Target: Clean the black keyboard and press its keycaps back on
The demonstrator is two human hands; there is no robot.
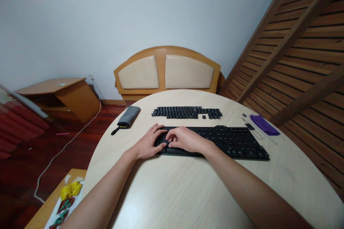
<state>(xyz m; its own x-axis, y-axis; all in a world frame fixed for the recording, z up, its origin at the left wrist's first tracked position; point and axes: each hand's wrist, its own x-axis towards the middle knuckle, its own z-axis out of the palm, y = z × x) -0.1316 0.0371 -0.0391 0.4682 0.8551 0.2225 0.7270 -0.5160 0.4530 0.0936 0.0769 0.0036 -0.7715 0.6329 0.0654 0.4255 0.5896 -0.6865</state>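
A black keyboard base (242, 146) lies flat on the round table, and most of its key positions show no caps. My left hand (149, 143) rests at its left end, fingers and thumb spread over the edge and surface. Over the same left part, my right hand (186, 139) has its thumb and fingers pinched together low against the keys; whatever is between the fingertips is hidden. Behind the keyboard, loose black keycaps (174, 112) stand in rows in keyboard order. A single keycap (204, 117) sits apart in a gap among them.
A grey pouch (130, 114) with a black loop lies at the table's left. To the right are a folded purple cloth (264, 125), thin white sticks and a small black piece (249, 126). A headboard (188, 71) stands behind; slatted wood (303, 43) leans at right.
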